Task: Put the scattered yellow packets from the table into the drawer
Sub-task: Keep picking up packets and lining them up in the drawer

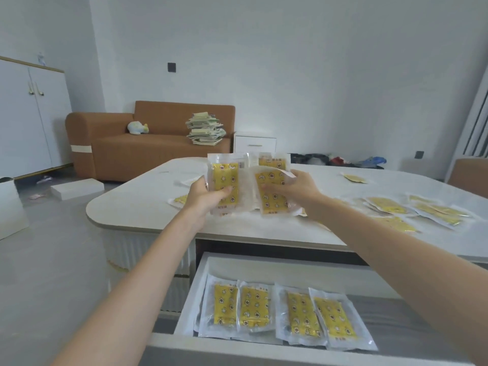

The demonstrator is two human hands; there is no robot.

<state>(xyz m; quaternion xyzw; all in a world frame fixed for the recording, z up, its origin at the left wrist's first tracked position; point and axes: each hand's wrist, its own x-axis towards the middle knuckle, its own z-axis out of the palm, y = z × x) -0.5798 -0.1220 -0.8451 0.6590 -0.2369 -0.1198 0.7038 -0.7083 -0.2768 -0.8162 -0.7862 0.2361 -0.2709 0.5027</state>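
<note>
gripping yellow packets (226,178) upright in the left hand (208,196) and another bunch (272,186) in the right hand (295,187), fingers curled round both, above the table (148,207) strewn with loose packets (422,210) and the open drawer (237,351) lined with stored packets (280,310).

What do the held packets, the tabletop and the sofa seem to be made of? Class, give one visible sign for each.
The packets look like clear glossy plastic film: it glints, and the yellow contents show through. The tabletop seems smooth white stone or a stone-look slab, slightly shiny; which cannot be told. The sofa looks like matte brown upholstery, likely woven fabric: no shine.
</note>
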